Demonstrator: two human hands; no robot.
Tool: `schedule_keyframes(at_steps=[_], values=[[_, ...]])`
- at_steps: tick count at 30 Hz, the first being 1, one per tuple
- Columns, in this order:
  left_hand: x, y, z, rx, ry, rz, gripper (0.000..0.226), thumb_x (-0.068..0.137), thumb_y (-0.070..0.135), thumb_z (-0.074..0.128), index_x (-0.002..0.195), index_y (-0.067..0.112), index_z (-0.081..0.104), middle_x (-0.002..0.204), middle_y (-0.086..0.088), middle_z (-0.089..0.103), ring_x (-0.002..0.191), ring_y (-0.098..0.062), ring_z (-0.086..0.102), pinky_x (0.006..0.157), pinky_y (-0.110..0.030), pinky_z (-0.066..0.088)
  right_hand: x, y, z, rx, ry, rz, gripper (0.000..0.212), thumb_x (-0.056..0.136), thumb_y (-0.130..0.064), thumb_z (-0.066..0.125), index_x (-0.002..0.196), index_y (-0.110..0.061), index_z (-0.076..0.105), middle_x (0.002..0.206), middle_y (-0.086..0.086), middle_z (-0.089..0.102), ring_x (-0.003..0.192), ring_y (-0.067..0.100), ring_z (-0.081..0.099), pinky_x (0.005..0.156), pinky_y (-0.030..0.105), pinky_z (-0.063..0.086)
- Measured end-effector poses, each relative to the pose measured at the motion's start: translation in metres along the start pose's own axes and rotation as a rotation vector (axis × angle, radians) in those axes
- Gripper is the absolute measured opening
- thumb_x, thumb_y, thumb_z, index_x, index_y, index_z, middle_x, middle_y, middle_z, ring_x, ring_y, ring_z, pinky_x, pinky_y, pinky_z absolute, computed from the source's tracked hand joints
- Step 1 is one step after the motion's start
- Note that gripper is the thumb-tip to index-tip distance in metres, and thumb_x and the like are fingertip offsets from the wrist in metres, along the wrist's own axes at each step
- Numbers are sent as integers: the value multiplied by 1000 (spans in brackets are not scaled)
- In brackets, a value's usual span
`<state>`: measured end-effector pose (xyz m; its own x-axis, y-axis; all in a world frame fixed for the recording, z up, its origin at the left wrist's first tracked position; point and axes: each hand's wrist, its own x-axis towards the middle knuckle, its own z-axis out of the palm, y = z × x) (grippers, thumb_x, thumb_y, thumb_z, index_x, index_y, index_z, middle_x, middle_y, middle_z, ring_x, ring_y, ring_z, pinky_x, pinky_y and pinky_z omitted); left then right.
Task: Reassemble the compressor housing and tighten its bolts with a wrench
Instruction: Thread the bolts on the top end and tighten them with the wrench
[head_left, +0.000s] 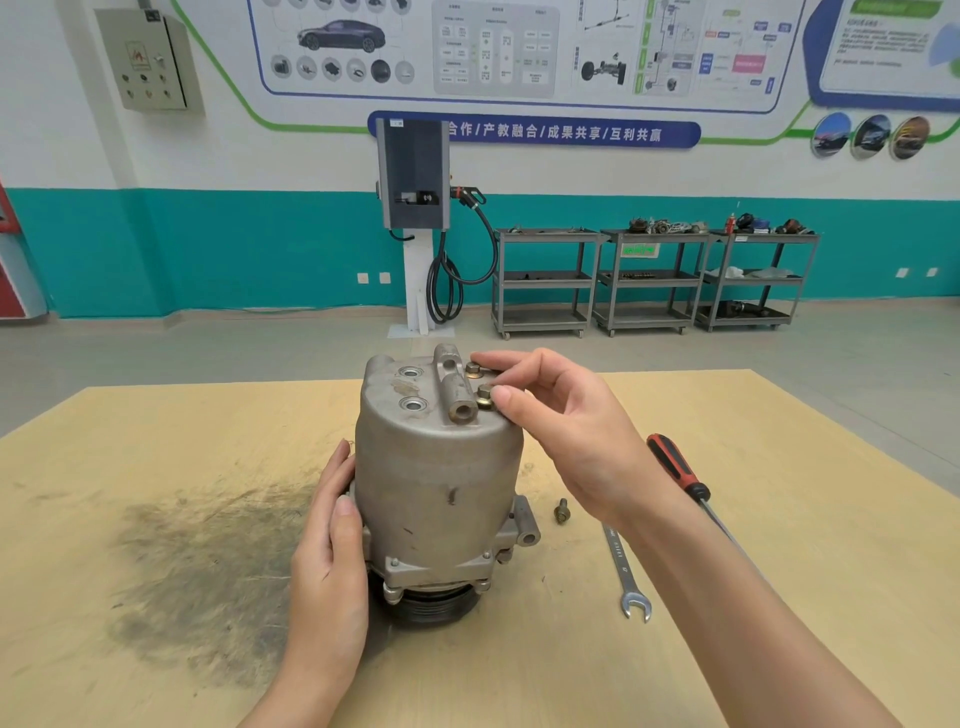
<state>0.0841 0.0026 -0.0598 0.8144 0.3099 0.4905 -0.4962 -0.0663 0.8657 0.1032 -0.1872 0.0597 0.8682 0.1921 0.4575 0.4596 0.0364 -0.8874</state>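
A dark, sooty smear stains the left part of the wooden counter. Just right of it the left hand lies flat against the lower left side of the compressor housing, palm pressed to the metal, fingers loosely wrapped rather than clenched. The housing stands upright near the middle of the counter, pulley end down, its domed top showing two round ports and a raised lug. On that top, right of the lug, sit two brass-coloured bolts: the far bolt and the near bolt. The right hand reaches in from the right, thumb and fingertips pinching the near bolt. A loose bolt lies on the counter just right of the housing base. Further right lies a wrench, partly under the right forearm, then a red-and-black screwdriver
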Motion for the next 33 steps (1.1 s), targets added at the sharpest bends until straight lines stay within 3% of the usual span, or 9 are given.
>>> schedule_keyframes(at_steps=[10, 17, 27, 33], values=[[1, 1, 1, 2, -5, 4, 39, 95, 46, 38, 130, 44, 54, 151, 17, 47, 140, 5, 38, 115, -30, 32, 0, -2, -4, -13, -39, 5, 8, 79, -22, 68, 87, -23, 70, 123, -3, 66, 118, 4, 58, 104, 26, 41], [1, 1, 1, 10, -10, 8, 47, 88, 59, 38, 130, 46, 53, 152, 17, 46, 141, 4, 37, 120, -40, 30, -1, -3, -2, -12, -28, 34, 14, 87, -6, 68, 84, -20, 65, 123, -1, 66, 117, 5, 58, 105, 27, 40], [1, 0, -1, 16, -7, -2, 47, 88, 61, 38, 130, 45, 54, 152, 18, 46, 142, 1, 38, 119, -52, 31, -1, -5, -1, -25, -14, 38, 4, 82, -20, 70, 85, -22, 70, 121, -5, 67, 117, 4, 59, 106, 30, 41], [1, 0, -1, 27, -6, 7, 48, 88, 59, 38, 130, 43, 53, 152, 16, 47, 142, 2, 37, 121, -48, 29, -1, -5, 0, -19, -12, 35, 5, 79, -23, 68, 82, -26, 71, 121, -5, 67, 118, 6, 59, 109, 35, 39]])
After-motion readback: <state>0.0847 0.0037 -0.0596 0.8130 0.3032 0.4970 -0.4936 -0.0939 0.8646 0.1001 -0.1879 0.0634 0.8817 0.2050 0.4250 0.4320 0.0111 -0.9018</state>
